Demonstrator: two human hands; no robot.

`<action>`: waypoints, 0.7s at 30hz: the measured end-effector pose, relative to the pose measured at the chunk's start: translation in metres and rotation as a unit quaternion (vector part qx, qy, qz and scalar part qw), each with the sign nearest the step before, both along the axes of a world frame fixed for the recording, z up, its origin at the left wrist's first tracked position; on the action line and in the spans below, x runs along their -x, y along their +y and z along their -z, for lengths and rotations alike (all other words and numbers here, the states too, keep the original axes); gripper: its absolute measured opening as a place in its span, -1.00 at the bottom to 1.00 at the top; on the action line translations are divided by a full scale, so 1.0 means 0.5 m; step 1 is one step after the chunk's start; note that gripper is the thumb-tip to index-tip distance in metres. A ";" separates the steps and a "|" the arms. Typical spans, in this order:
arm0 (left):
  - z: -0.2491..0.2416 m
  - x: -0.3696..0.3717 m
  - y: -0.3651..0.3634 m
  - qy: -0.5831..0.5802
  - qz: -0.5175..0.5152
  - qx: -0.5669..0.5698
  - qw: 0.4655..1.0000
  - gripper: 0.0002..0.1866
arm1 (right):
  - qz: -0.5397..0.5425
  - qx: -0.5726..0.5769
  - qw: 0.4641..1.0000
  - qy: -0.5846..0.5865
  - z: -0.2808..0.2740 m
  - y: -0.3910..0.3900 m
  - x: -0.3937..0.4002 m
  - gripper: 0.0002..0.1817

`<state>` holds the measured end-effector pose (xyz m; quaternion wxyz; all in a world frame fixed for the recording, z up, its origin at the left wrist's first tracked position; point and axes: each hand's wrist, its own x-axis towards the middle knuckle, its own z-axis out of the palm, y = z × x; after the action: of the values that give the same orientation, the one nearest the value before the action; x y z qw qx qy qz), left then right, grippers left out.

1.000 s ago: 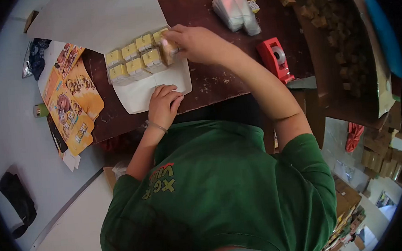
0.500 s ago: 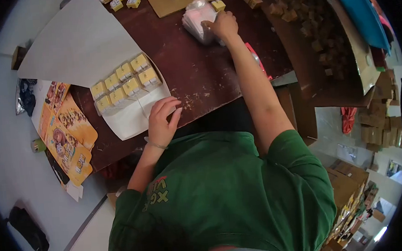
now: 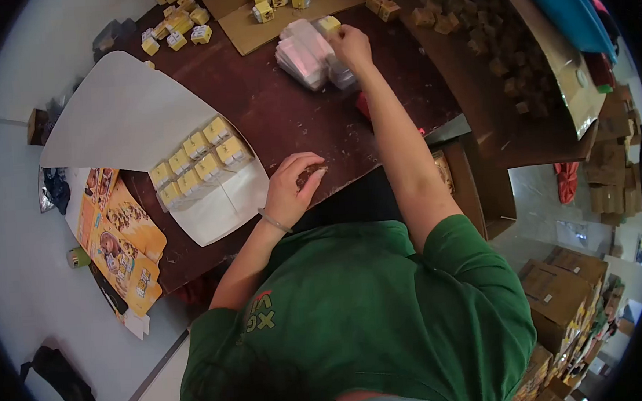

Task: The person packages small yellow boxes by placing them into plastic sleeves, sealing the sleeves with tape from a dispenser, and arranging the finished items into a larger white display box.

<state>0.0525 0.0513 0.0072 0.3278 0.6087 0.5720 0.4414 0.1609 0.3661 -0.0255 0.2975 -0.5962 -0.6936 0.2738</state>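
My right hand [image 3: 352, 48] is at the right side of a stack of clear and pinkish plastic bags [image 3: 303, 54], its fingers bent beside a small yellow box [image 3: 329, 25]; what the fingertips grip is blurred. Near the table's front edge, my left hand [image 3: 299, 185] hovers with thumb and fingers curved apart, nothing between them. To its left lies an open white carton [image 3: 229, 206] with two rows of small yellow boxes [image 3: 206, 165] in clear wrapping. A red object [image 3: 363, 105] is partly hidden by my right forearm.
Loose yellow boxes [image 3: 178, 22] lie at the table's back left, others on a cardboard sheet [image 3: 244, 30]. A large carton [image 3: 468, 81] of small brown boxes stands at right. Orange printed cardboard [image 3: 114, 246] lies at left. Below right is another open carton [image 3: 486, 190].
My left hand has moved right, away from the white carton. My right hand has shifted from on top of the bags to their right edge, by the yellow box. The camera view has shifted slightly.
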 end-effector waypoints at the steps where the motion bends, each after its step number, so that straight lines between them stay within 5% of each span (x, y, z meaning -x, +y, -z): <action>1: 0.007 0.005 0.003 -0.082 -0.014 0.035 0.996 -0.66 | -0.006 -0.023 0.998 0.056 -0.034 -0.028 -0.005 -0.66; 4: 0.011 0.044 0.021 -0.412 0.025 0.082 0.907 -0.26 | -0.208 0.095 0.934 0.274 -0.072 -0.189 -0.030 -0.67; 5: 0.017 0.055 0.031 -0.525 0.045 0.078 0.846 -0.19 | -0.244 0.203 0.906 0.280 -0.085 -0.276 -0.031 -0.67; 6: 0.007 0.057 0.043 -0.552 0.076 0.081 0.826 -0.19 | -0.348 0.154 0.880 0.284 -0.027 -0.337 -0.036 -0.68; 8: 0.013 0.076 0.052 -0.609 0.096 0.162 0.770 -0.20 | -0.292 0.179 0.920 0.190 -0.038 -0.433 -0.057 -0.71; 9: 0.004 0.074 0.052 -0.589 0.122 0.177 0.779 -0.17 | -0.262 0.145 0.950 0.090 -0.076 -0.443 -0.077 -0.73; 10: 0.002 0.064 0.046 -0.591 0.143 0.186 0.772 -0.14 | -0.210 -0.038 0.973 0.090 -0.082 -0.448 -0.086 -0.73; 12: 0.014 0.045 0.029 -0.590 0.194 0.207 0.756 -0.13 | -0.198 -0.264 0.943 0.025 -0.119 -0.425 -0.109 -0.66; 13: 0.021 0.035 0.024 -0.588 0.217 0.224 0.747 -0.15 | -0.245 -0.285 0.927 0.006 -0.130 -0.420 -0.115 -0.69; 15: 0.030 0.020 0.015 -0.580 0.263 0.256 0.727 -0.19 | -0.391 -0.208 0.897 0.003 -0.111 -0.410 -0.130 -0.80; 17: 0.051 0.010 0.007 -0.630 0.274 0.245 0.684 -0.27 | -0.441 0.028 0.877 0.190 -0.087 -0.401 -0.150 -0.91; 18: 0.059 0.003 0.000 -0.651 0.278 0.226 0.670 -0.29 | -0.448 0.163 0.826 0.300 -0.080 -0.399 -0.157 -0.91; 19: 0.064 0.004 -0.007 -0.652 0.255 0.244 0.672 -0.26 | -0.462 0.177 0.796 0.349 -0.070 -0.399 -0.156 -0.89; 21: 0.081 0.003 -0.019 -0.593 0.218 0.245 0.736 -0.24 | -0.335 0.058 0.878 0.337 -0.068 -0.446 -0.142 -0.87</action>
<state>0.0512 0.0418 -0.0335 0.8255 0.2307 0.2019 0.4739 0.2316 0.1430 0.0082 0.3685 -0.2166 -0.6927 0.5809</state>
